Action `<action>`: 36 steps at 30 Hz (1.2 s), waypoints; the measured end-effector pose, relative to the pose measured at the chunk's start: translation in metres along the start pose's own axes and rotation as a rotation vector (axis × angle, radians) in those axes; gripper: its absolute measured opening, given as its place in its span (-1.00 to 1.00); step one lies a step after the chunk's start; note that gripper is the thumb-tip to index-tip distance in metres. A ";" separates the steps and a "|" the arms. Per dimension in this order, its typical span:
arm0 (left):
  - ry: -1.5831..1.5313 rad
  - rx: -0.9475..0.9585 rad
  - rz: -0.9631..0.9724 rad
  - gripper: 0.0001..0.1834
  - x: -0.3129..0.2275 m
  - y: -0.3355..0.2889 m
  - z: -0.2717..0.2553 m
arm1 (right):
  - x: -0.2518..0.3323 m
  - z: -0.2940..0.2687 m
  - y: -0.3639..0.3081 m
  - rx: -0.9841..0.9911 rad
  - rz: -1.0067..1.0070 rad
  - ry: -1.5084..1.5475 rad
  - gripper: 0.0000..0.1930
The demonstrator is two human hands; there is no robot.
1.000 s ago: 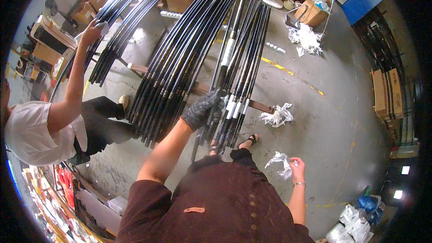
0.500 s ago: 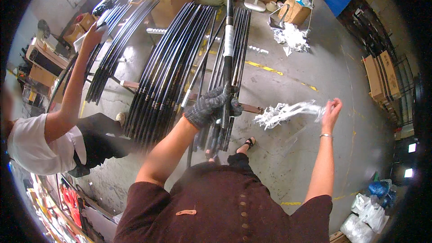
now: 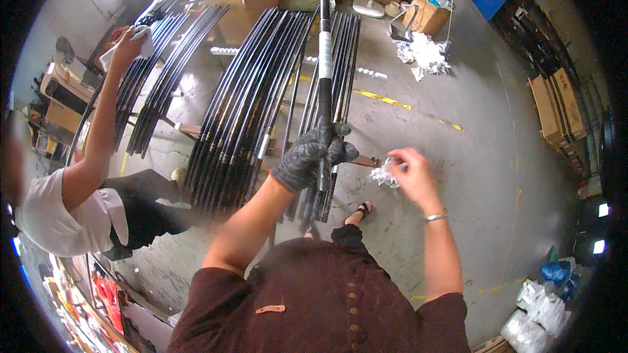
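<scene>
My left hand [image 3: 315,153], in a grey knit glove, is closed round the lower part of a black pole [image 3: 325,95]. The pole stands nearly upright in view, with a pale label band above the hand. Bare and with a bracelet at the wrist, my right hand [image 3: 418,180] has its thumb and fingers curled toward each other. What lies between those fingertips, if anything, I cannot make out. Right beside them a bunch of white strips [image 3: 383,176] hangs at the end of a brown bar [image 3: 363,158]. Rows of black poles [image 3: 239,101] lie behind my left hand.
At the left a co-worker's hand [image 3: 131,42] holds a white cloth [image 3: 145,44] over more poles. A heap of white scraps [image 3: 424,54] lies on the floor by a cardboard box [image 3: 428,14]. Flat cartons [image 3: 556,108] stand far right; plastic bags [image 3: 543,307] lie near right.
My right hand has come left and inward to the bunch; the long white stretch between them no longer shows. My left hand and pole have shifted slightly. The co-worker's cloth hand has risen a little.
</scene>
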State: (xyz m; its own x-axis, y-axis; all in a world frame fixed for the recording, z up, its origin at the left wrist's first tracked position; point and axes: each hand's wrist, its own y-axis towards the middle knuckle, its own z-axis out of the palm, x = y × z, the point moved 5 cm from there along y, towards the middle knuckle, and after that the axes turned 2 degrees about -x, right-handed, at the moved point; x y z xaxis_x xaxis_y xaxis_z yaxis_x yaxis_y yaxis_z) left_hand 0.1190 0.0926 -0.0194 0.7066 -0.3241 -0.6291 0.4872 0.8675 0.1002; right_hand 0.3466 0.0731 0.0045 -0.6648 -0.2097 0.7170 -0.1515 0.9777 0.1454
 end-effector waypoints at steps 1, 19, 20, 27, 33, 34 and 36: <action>-0.037 0.042 -0.013 -0.32 0.002 0.002 0.003 | 0.011 0.018 -0.005 0.084 0.000 0.080 -0.81; 0.057 0.051 -0.137 -0.31 0.007 -0.007 -0.002 | 0.089 0.061 -0.020 0.218 -0.117 0.215 -0.90; 0.059 0.063 -0.124 -0.30 0.007 -0.006 -0.004 | 0.091 0.061 -0.020 0.202 -0.129 0.204 -0.90; 0.034 0.098 -0.073 -0.25 0.005 -0.006 -0.007 | 0.090 0.071 -0.020 0.246 0.125 0.435 -0.90; 0.163 0.073 -0.086 -0.25 -0.003 -0.012 -0.005 | 0.092 0.072 -0.016 0.129 -0.092 0.178 -0.91; 0.174 0.055 -0.082 -0.25 -0.006 -0.014 -0.004 | 0.092 0.070 -0.016 0.093 -0.117 0.160 -0.92; 0.335 -0.012 -0.084 -0.24 -0.008 -0.014 -0.017 | 0.091 0.069 -0.019 0.056 -0.097 0.222 -0.93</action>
State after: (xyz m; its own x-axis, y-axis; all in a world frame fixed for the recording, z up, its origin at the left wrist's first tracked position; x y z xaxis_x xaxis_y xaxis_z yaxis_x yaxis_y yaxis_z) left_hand 0.0982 0.0889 -0.0288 0.4556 -0.2542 -0.8531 0.5288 0.8482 0.0297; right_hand 0.2382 0.0345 0.0199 -0.4693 -0.2885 0.8346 -0.2512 0.9497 0.1870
